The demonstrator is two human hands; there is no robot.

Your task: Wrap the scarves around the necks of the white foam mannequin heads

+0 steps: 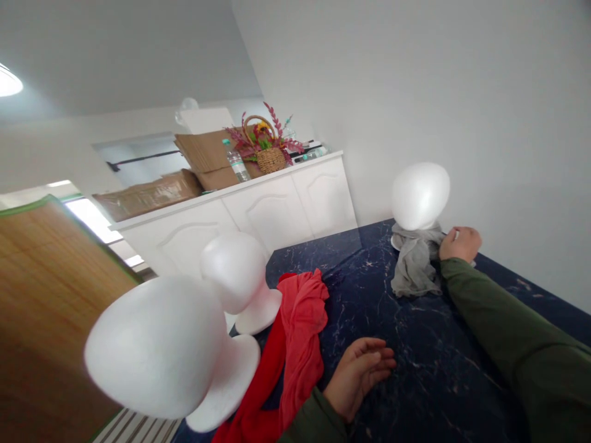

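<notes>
A white foam mannequin head stands at the far right of the dark blue marbled table. A thin grey scarf is around its neck, one end hanging down onto the table. My right hand is closed at the scarf's right side, beside the neck; its fingertips are partly hidden. Low over the table, my left hand holds nothing, its fingers loosely bent and apart from the thumb. To its left lie a coral scarf and a red scarf, partly overlapping.
Two more white mannequin heads stand along the table's left edge. Behind is a white cabinet bearing cardboard boxes, a water bottle and a flower basket. A wooden panel rises at left.
</notes>
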